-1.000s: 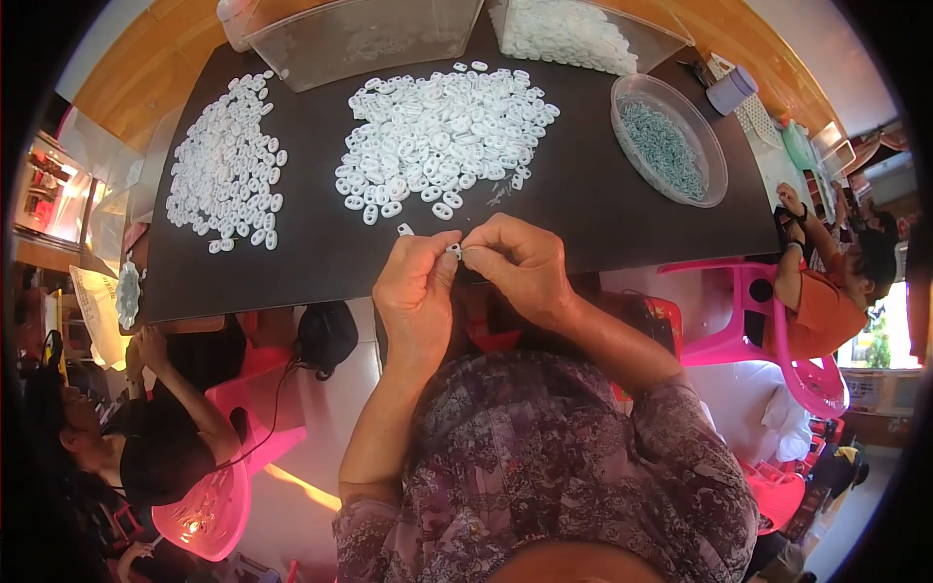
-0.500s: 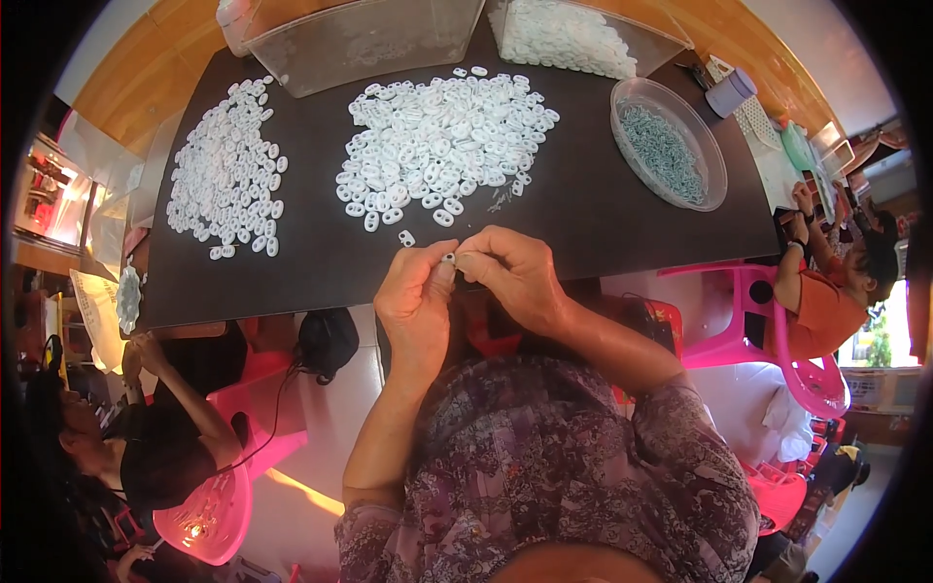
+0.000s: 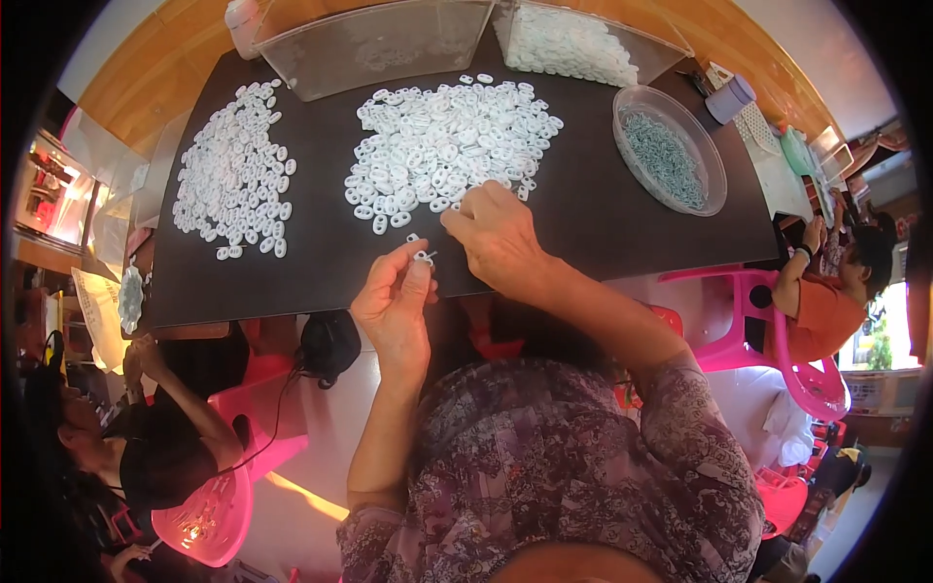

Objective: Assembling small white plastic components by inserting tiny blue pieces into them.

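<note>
My left hand [image 3: 395, 309] is closed near the table's front edge, pinching a small white oval two-hole plastic piece [image 3: 422, 257] between thumb and fingers. A thin metal screw [image 3: 432, 255] sticks out of that piece. Farther forward, my right hand [image 3: 500, 239] reaches to the near right edge of the big middle pile [image 3: 447, 136] of similar white pieces. Its fingers are curled down over the spot where small loose screws lay; their tips are hidden. One loose white piece [image 3: 412, 238] lies just beyond my left fingertips.
A second pile of white pieces [image 3: 233, 175] lies at the left. Back right stands a round clear tub [image 3: 716, 185] of screws. Two clear bins [image 3: 292, 78] line the back, the right one holding white pieces. Co-workers sit left [image 3: 194, 418] and right [image 3: 826, 311], with pink chairs [image 3: 812, 384] around.
My hands have parted. The right has moved forward to the edge of the middle pile; the left has shifted slightly left, keeping the white piece, whose screw now shows.
</note>
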The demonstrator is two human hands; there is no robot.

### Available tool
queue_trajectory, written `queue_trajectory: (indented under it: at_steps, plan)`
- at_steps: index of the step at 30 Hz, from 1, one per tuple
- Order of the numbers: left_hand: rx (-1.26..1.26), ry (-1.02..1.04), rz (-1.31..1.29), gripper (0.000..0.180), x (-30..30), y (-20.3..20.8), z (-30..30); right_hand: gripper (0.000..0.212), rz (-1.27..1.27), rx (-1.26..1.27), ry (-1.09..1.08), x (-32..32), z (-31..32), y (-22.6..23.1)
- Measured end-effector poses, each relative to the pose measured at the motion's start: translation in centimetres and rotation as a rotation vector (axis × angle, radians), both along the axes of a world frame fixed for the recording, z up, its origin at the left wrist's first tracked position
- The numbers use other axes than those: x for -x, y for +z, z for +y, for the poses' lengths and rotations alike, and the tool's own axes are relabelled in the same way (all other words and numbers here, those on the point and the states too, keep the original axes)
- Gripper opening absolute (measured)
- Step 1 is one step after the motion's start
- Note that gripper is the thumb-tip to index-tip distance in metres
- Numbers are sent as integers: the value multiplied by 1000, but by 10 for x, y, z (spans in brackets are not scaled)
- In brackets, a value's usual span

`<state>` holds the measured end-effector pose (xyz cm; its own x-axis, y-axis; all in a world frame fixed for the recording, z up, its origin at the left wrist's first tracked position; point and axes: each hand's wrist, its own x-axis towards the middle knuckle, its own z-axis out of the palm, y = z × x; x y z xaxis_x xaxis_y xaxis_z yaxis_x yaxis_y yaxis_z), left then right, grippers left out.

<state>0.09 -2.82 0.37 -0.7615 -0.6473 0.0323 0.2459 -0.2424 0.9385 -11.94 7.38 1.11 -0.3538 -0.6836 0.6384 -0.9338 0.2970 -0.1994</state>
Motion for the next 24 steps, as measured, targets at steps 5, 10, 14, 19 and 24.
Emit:
queue_trajectory:
  at_steps: [5, 10, 14, 19, 24]
  plan:
    - [-43, 11, 20, 17, -1, -1, -5, 13, -82, 19, 25, -1, 7, -6]
    - [-51, -3, 21, 17, -1, -1, -6, 13, -81, -37, -7, -5, 6, -3]
    - [-62, -4, 13, 17, -1, 0, -5, 15, -25, -79, -8, -8, 2, 0]
    - [-66, -6, 34, 18, -1, -1, -5, 16, -24, -42, 20, -13, 0, 3]
    - [-95, -5, 31, 18, 1, 9, 1, 14, -569, 130, -30, -14, 11, 4]
